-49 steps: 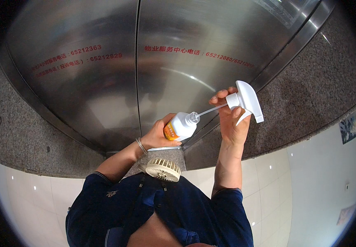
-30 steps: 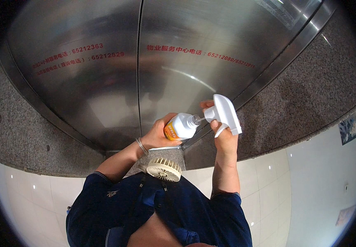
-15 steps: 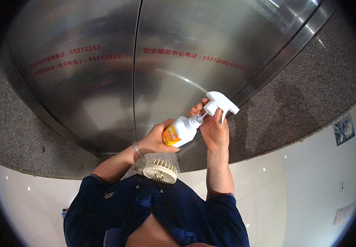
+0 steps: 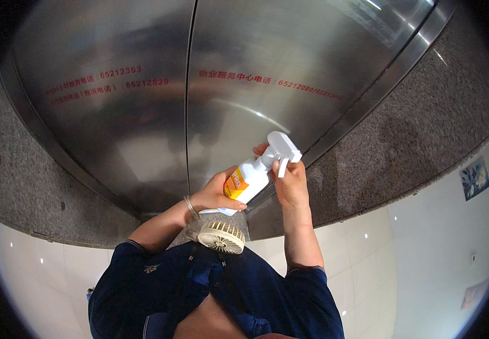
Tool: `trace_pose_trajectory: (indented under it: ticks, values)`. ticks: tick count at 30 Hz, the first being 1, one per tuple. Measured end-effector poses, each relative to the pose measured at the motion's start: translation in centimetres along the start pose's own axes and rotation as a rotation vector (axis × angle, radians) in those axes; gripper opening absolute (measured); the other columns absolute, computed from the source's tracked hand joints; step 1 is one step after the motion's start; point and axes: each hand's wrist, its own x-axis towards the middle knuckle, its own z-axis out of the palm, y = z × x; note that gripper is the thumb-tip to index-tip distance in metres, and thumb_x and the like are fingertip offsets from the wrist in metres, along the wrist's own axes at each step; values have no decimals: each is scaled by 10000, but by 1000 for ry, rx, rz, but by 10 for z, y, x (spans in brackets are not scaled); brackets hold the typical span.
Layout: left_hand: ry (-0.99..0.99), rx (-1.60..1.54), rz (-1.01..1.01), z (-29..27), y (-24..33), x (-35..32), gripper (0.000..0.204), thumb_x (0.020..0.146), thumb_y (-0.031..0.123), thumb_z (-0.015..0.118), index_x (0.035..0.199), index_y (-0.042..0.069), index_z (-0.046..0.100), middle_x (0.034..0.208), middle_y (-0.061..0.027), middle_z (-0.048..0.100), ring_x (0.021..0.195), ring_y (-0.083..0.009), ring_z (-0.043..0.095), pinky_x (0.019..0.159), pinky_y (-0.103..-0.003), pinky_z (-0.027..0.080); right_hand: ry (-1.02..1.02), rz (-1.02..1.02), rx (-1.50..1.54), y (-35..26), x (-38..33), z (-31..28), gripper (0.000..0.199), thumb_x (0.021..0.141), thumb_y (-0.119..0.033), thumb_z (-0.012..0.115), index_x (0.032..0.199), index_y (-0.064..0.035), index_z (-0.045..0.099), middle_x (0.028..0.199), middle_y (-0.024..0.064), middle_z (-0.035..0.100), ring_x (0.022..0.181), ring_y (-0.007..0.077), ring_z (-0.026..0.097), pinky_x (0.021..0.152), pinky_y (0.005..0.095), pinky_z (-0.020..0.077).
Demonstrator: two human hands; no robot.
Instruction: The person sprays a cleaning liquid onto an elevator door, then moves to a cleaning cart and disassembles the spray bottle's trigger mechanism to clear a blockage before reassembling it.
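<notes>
A white spray bottle (image 4: 250, 183) with an orange and yellow label is tilted in front of my chest, its top leaning to the right. My left hand (image 4: 218, 192) wraps round the lower body of the bottle. On the bottle's mouth sits a white trigger sprayer head (image 4: 282, 148), nozzle pointing right. The fingers of my right hand (image 4: 291, 183) close round the sprayer head at its collar, partly hidden behind it. A clear bangle (image 4: 190, 207) circles my left wrist.
A pair of brushed metal doors (image 4: 244, 113) with red lettering and a centre seam stands ahead. Speckled stone (image 4: 391, 135) frames them on both sides. A small cream fan (image 4: 221, 237) hangs at my chest, below the bottle. Pale tiles (image 4: 352, 260) cover the floor.
The sprayer head, held apart above the bottle's mouth with its tube partly showing, has come down and left onto the mouth. My right hand moved with it; the left kept its hold.
</notes>
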Motion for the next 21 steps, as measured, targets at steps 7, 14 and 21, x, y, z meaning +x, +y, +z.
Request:
trace_pose_trajectory:
  ticks: [7, 14, 21]
  values:
    - [-109, -284, -95, -1, -2, -1, 771, 616, 170, 838, 1269, 5, 463, 1108, -89, 600, 1015, -182, 583, 906, -316, 454, -174, 65, 204, 5, 6, -10, 384, 839, -158, 706, 1166, 13, 599, 1167, 187, 629, 1128, 294, 588, 991, 413, 442]
    - [-113, -475, -200, 4, 4, -7, 690, 646, 128, 787, 1248, 7, 472, 1064, -81, 612, 978, -178, 596, 871, -315, 471, -168, 18, 282, 18, 13, -6, 348, 813, -136, 720, 1112, -9, 595, 1134, 181, 636, 1104, 279, 597, 984, 410, 462]
    - [-71, -511, -210, 3, -10, -3, 676, 660, 99, 789, 1256, 25, 480, 1051, -69, 622, 991, -172, 607, 886, -307, 478, -44, 93, 105, 25, 18, -8, 468, 791, -153, 737, 1205, -16, 568, 1152, 133, 625, 1147, 275, 572, 959, 389, 470]
